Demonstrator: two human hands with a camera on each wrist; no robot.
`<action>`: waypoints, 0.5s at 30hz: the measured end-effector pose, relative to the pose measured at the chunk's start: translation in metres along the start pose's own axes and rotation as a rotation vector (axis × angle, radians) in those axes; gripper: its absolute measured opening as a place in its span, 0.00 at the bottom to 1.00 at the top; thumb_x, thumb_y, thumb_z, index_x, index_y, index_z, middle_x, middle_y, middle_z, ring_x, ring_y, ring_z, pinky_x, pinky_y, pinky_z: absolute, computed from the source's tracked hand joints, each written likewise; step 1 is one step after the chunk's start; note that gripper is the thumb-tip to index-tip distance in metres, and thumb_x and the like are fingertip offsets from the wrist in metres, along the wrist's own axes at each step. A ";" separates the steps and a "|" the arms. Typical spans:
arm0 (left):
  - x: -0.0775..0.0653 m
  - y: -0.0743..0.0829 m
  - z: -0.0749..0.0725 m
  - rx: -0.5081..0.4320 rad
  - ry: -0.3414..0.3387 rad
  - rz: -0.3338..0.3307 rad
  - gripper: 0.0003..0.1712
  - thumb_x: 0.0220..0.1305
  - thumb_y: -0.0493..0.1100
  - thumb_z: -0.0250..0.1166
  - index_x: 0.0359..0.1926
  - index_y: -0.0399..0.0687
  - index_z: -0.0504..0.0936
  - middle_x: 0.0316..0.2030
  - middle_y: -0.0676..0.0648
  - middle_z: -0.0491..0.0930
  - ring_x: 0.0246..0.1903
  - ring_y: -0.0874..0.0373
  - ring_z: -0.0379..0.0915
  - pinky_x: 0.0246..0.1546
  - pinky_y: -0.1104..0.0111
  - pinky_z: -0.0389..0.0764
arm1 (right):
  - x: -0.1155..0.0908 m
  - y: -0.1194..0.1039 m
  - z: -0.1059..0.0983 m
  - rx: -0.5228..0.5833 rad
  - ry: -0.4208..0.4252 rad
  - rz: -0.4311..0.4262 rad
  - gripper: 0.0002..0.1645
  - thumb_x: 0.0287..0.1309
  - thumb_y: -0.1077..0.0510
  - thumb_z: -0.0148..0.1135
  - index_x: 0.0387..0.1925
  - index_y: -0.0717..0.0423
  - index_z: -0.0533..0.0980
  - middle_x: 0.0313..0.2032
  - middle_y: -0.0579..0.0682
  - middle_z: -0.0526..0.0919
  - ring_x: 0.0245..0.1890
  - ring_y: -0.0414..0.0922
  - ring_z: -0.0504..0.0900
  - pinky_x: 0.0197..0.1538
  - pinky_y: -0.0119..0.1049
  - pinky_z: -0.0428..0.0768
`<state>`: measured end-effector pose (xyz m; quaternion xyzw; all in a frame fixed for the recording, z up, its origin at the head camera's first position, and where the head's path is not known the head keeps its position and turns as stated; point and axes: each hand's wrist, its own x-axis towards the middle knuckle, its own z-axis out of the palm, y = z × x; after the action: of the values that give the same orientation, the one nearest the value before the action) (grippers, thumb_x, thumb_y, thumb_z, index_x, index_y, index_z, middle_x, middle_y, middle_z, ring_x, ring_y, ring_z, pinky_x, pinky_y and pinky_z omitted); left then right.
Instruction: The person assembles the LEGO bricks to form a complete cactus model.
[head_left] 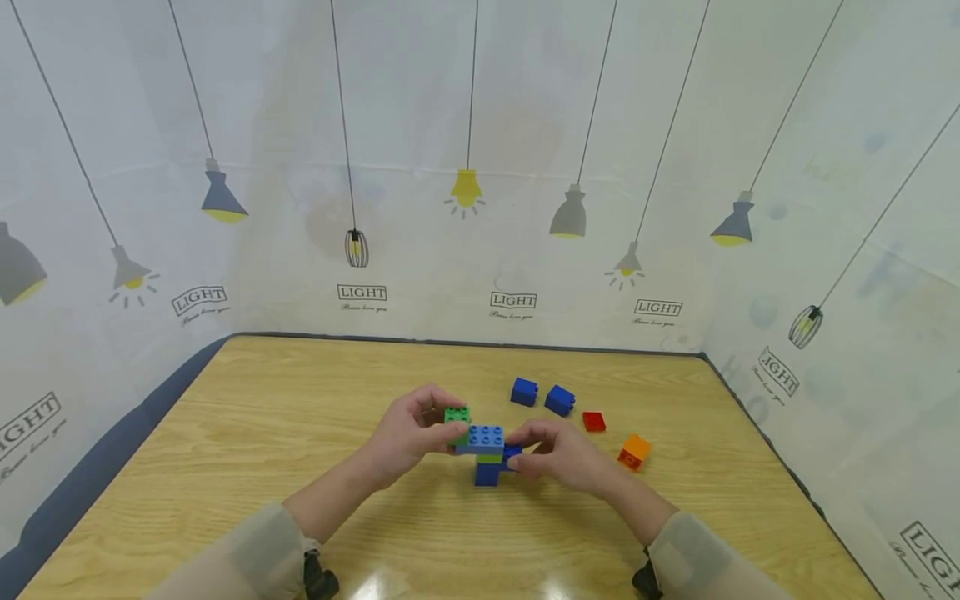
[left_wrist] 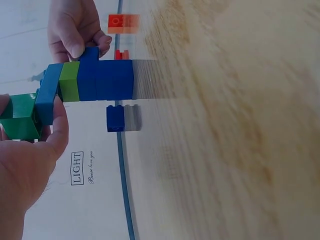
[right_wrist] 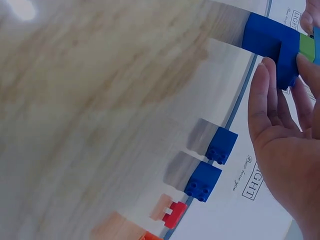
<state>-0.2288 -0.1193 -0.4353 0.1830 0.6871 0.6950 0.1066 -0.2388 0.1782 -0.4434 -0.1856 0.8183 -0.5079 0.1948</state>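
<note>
A stacked toy-brick build stands upright on the table in the head view. Its bottom is a dark blue brick (head_left: 486,476), and another dark blue brick (left_wrist: 88,81) above that juts out to the right. Over them come a lime green brick (left_wrist: 70,82), a lighter blue brick (head_left: 486,437) reaching left, and a green brick (head_left: 457,413) on its left end. My left hand (head_left: 408,437) grips the green brick, its fingers also against the lighter blue one. My right hand (head_left: 568,457) pinches the jutting dark blue brick between thumb and fingers.
Behind the build lie two loose blue bricks (head_left: 524,392). To their right are a small red brick (head_left: 594,422) and an orange brick (head_left: 634,452). The wooden table (head_left: 315,392) ends at a wall covering printed with lamps.
</note>
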 end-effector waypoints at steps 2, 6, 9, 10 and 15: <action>0.001 0.000 0.001 -0.001 0.001 -0.002 0.19 0.73 0.39 0.73 0.60 0.39 0.81 0.49 0.47 0.83 0.46 0.53 0.81 0.44 0.64 0.94 | -0.003 -0.001 -0.004 -0.021 -0.004 0.002 0.18 0.72 0.53 0.75 0.59 0.52 0.86 0.54 0.54 0.88 0.43 0.49 0.88 0.49 0.43 0.93; 0.000 0.002 0.003 -0.005 0.001 -0.008 0.18 0.73 0.38 0.73 0.60 0.39 0.81 0.48 0.47 0.83 0.45 0.53 0.82 0.44 0.63 0.94 | -0.009 -0.001 -0.016 -0.077 0.015 -0.001 0.20 0.72 0.49 0.74 0.60 0.52 0.86 0.56 0.53 0.90 0.47 0.51 0.90 0.52 0.46 0.92; 0.000 0.002 0.003 -0.009 -0.002 -0.010 0.18 0.73 0.37 0.73 0.60 0.38 0.81 0.47 0.47 0.83 0.44 0.54 0.82 0.44 0.63 0.94 | -0.013 0.001 -0.027 -0.135 0.056 -0.027 0.21 0.74 0.49 0.73 0.59 0.56 0.85 0.55 0.54 0.90 0.48 0.52 0.90 0.53 0.48 0.92; -0.001 0.003 0.003 -0.010 -0.002 -0.010 0.19 0.73 0.37 0.73 0.60 0.38 0.81 0.47 0.48 0.83 0.44 0.54 0.82 0.44 0.63 0.94 | -0.014 0.002 -0.031 -0.154 0.070 -0.036 0.20 0.74 0.49 0.72 0.59 0.57 0.85 0.55 0.54 0.90 0.48 0.53 0.90 0.53 0.49 0.92; -0.001 0.003 0.002 -0.011 0.002 -0.012 0.19 0.73 0.37 0.72 0.60 0.37 0.81 0.47 0.48 0.83 0.44 0.54 0.82 0.44 0.64 0.93 | -0.022 0.007 -0.054 -0.260 0.159 -0.037 0.19 0.75 0.48 0.71 0.58 0.54 0.86 0.53 0.51 0.91 0.48 0.47 0.88 0.51 0.43 0.90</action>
<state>-0.2267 -0.1177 -0.4329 0.1776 0.6846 0.6982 0.1108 -0.2477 0.2330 -0.4249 -0.1835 0.8864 -0.4144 0.0945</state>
